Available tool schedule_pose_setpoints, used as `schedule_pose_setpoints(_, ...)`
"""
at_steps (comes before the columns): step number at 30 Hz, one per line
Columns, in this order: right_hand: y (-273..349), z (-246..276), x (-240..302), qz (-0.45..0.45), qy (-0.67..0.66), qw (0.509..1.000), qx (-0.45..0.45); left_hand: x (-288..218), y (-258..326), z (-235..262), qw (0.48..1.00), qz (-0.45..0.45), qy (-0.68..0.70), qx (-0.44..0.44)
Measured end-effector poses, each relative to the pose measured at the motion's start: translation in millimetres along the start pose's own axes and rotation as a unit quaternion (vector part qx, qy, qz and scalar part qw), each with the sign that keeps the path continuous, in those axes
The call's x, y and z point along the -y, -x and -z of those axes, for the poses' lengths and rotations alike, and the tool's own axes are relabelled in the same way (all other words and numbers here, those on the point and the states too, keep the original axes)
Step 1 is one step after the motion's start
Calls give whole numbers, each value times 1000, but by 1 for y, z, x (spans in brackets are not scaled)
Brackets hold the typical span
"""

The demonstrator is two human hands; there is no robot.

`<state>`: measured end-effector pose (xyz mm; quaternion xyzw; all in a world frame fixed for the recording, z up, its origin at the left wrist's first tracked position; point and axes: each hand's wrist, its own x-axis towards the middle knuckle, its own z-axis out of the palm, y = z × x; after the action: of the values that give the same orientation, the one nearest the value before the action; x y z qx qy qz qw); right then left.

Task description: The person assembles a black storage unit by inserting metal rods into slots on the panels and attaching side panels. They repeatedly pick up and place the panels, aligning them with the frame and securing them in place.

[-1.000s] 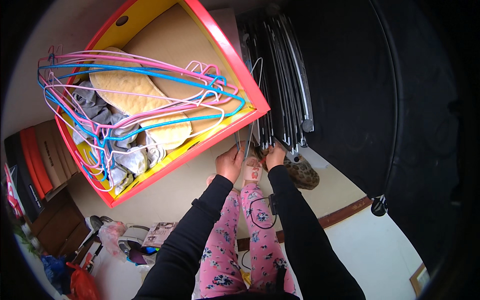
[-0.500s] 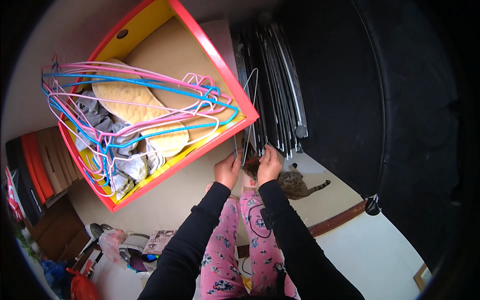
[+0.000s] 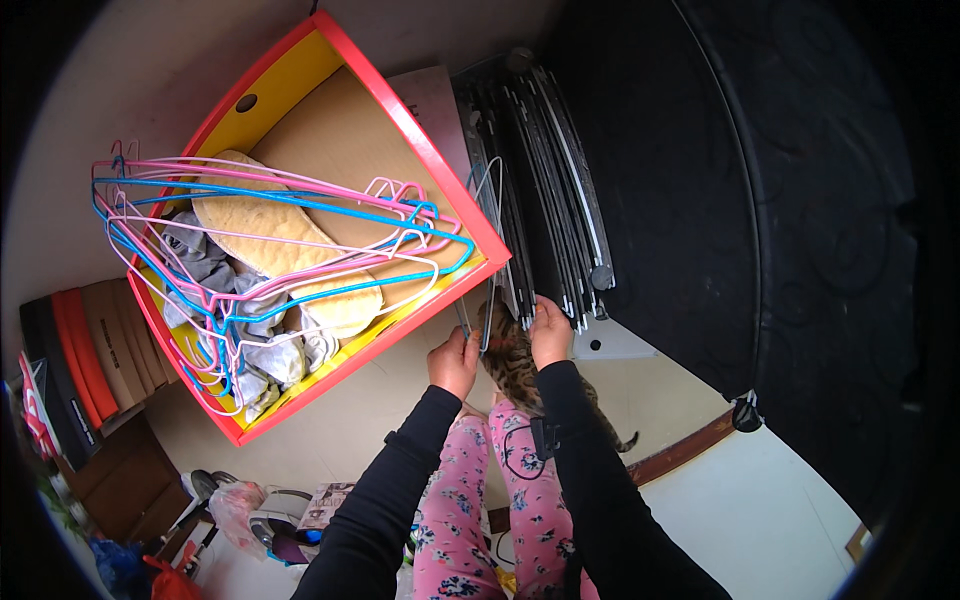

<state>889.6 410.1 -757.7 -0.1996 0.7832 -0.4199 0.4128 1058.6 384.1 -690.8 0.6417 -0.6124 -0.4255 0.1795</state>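
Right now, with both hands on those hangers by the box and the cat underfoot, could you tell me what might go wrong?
1. The cat sits right under the left hand and right hand; a slipped white hanger could hit it.
2. The pink and blue hangers lie tangled over the red and yellow box; a tug could snag them and drag the pile out.
3. The folded black rack leans beside the hands and might tip.

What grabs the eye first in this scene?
The red and yellow box at upper left, with pink and blue hangers draped over its opening and tan insoles inside. Below its corner, the left hand and right hand hold a thin wire hanger beside a dark folded rack, with a striped cat between the wrists.
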Motion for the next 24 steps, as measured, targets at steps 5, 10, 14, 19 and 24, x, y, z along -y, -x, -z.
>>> schedule_pose_setpoints(5, -4, 10, 9, -1, 38, 998, 56, -2, 0, 0, 1000, -1, 1, 6)
schedule_pose_setpoints(10, -13, 6, -7, 9, -13, 997, 69, -3, 2, 0, 1000, 7, 13, 13)
schedule_pose_setpoints(14, -10, 14, -7, -148, -117, 977, 100, -2, 1, -1, 1000, -5, -7, 10)
schedule_pose_setpoints(19, 4, 13, -2, -120, -159, 979, 31, 0, -3, -6, 1000, -18, -23, 2)
schedule_pose_setpoints(24, 31, 18, 7, -31, -9, 998, -56, -2, -9, -16, 998, -40, -32, -26)
